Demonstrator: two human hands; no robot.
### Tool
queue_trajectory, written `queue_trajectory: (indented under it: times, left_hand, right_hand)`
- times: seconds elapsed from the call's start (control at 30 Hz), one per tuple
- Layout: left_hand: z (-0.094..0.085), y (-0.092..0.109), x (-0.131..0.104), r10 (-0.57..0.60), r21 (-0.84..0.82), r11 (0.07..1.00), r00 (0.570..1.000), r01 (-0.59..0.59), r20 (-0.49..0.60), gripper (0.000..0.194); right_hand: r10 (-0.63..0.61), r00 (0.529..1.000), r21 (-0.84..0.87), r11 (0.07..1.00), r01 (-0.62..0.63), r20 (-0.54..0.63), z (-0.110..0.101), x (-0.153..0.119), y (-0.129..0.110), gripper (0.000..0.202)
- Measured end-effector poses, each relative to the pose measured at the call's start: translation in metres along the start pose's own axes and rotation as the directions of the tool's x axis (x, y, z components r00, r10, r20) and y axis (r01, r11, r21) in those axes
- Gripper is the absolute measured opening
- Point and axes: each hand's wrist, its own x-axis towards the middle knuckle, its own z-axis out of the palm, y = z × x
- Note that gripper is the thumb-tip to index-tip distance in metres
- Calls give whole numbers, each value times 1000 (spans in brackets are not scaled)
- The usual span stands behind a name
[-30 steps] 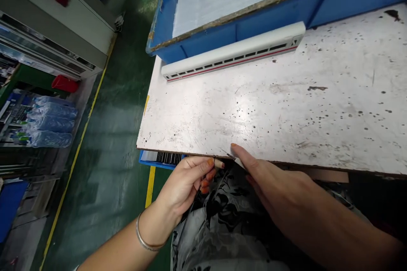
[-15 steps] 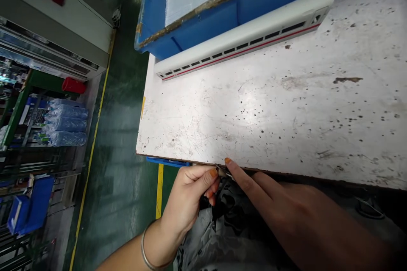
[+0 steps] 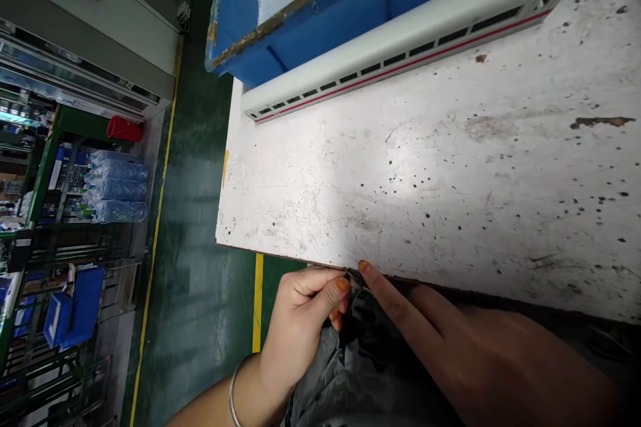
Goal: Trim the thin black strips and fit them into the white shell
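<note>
At the near edge of the table, my left hand (image 3: 308, 310) pinches a tiny dark piece between thumb and forefinger; its kind I cannot make out. My right hand (image 3: 451, 340) comes in from the other side, its forefinger stretched along the table edge, the tip close to my left fingertips. A thin sliver of something shows beneath that forefinger, and the remaining right fingers are tucked out of sight below. Farther back on the table lies a long white model train car shell (image 3: 400, 47) with dark windows and a red stripe.
A blue bin (image 3: 335, 30) holding white sheets stands behind the train shell. The scuffed white table (image 3: 320, 173) ends at its left side above a green floor (image 3: 195, 213) with yellow lines. Wrapped bottles (image 3: 120, 190) and blue boxes (image 3: 75, 310) sit at racks on the left.
The view has shifted slightly, so the table and train shell appear larger and nearer. Both hands keep nearly the same pose at the table edge.
</note>
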Motion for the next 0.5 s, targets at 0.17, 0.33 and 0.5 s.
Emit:
queue_trajectory:
  times: [0.17,0.33,0.5]
  left_hand:
    - [0,-2,1,0,-5,1000,1000,0,-5,51]
    - [0,-2,1,-5,-2,1000,1000,5,-10,51]
    - [-1,0,0,-9,1,1000,1000,9,-1,50]
  right_hand:
    - [-4,996,15,1000,3,89,-7,2,1,57]
    - [9,991,24,1000,-12,132,-8,0,-1,59]
    - [-25,998,20,1000,24,56,4,-6,2,73]
